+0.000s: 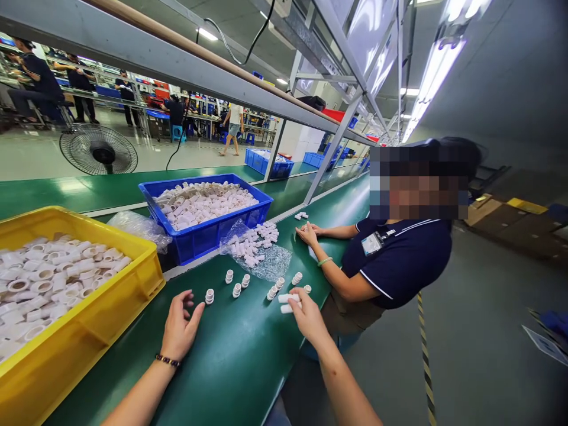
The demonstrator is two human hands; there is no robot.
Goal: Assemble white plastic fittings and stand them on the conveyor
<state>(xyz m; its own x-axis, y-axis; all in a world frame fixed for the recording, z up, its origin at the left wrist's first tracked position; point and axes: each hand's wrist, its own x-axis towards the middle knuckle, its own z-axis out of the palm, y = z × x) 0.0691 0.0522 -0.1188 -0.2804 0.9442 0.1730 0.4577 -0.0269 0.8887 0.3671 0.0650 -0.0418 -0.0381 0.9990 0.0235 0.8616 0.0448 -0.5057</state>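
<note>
Right hand [308,316] pinching white fittings [289,298]; left hand [181,325] loosely spread, upright fitting [210,296] just beside thumb

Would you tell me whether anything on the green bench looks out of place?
Only the loose heap of white pieces on clear plastic beside the blue bin: it lies jumbled outside the bin, though perhaps deliberately.

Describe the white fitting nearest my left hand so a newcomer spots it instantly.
Find the yellow bin, then the green tabletop to its right. On it, beside your left hand, stands the white fitting. It is the leftmost of those standing there.
</note>
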